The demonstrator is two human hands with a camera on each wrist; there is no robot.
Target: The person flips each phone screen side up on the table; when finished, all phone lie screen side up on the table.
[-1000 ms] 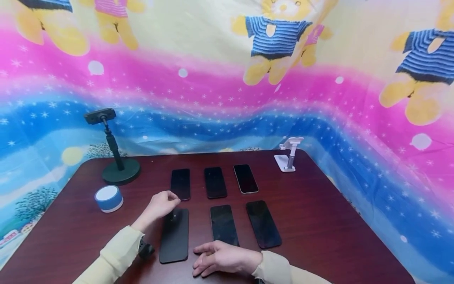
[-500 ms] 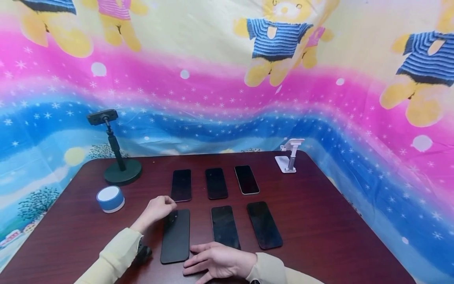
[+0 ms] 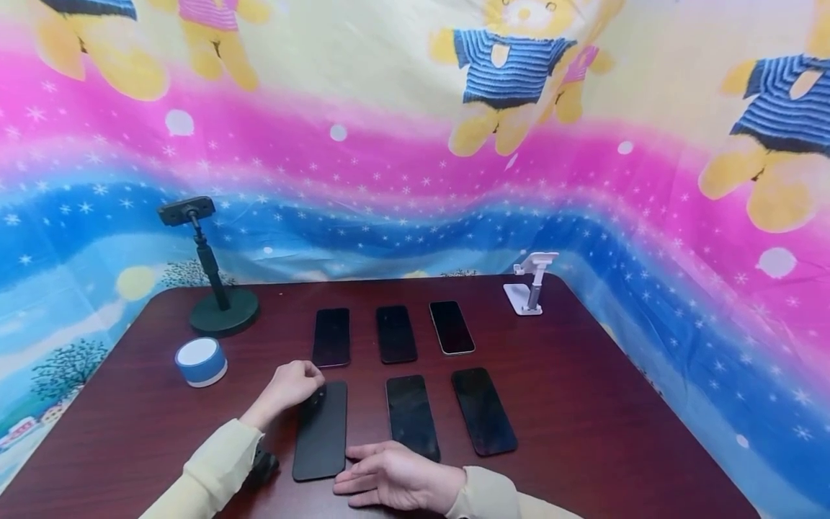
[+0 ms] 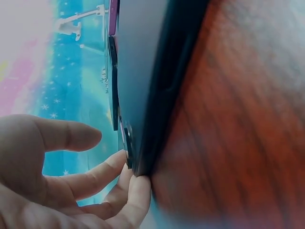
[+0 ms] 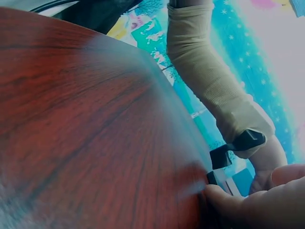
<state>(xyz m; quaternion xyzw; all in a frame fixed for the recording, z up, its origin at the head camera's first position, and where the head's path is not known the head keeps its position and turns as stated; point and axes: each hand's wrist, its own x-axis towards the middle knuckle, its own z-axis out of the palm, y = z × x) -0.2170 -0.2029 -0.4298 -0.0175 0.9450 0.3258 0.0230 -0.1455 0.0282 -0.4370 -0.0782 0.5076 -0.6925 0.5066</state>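
Observation:
A black phone [image 3: 320,436] lies face down on the table, its camera bump at the far left corner. My left hand [image 3: 285,389] is at that far end; in the left wrist view, the fingertips [image 4: 138,188] touch the phone's end while the thumb stays apart. Beside the near right side of this phone, my right hand [image 3: 402,476] lies low with its fingers stretched toward the edge. In the right wrist view, one fingertip [image 5: 214,191] is right at the phone's dark corner. Another phone [image 3: 412,414], screen up, sits just beyond the right hand.
More dark phones lie screen up: one at right [image 3: 484,411], and a back row of a left phone [image 3: 331,336], a middle phone [image 3: 395,334] and a right phone [image 3: 451,327]. A green stand [image 3: 223,313], a blue-and-white round object [image 3: 201,364] and a white stand [image 3: 533,288] stand farther out.
My right hand has moved left to the phone's edge, its fingers spreading and then drawing closer together. My left hand has come slightly down and left, onto the phone's far end.

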